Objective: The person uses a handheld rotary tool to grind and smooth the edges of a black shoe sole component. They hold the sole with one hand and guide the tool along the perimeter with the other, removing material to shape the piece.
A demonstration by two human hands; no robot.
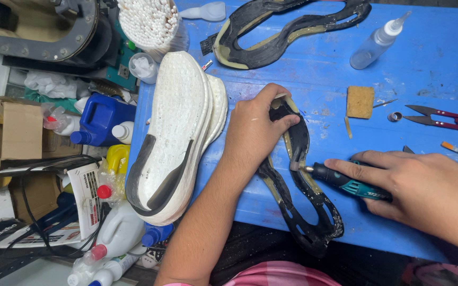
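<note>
Black outsole [299, 175], near front edge of blue desk [430, 69], under rotary tool [345, 182].
Left hand [253, 130] grips its upper end; right hand [425, 188] clasps tool; keep tip light, sole pinned flat.

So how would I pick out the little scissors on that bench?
Start at the blue table and go to its right edge, above the right hand. The scissors lie flat there, beside a tan sponge block. Their dark red handles and short pointed blades set them apart.

black outsoles [303, 201] 2 | white midsoles [178, 132] 2 | snips [443, 119] 1 | squeeze bottle [377, 42] 1 | rotary tool [345, 182] 1
</note>
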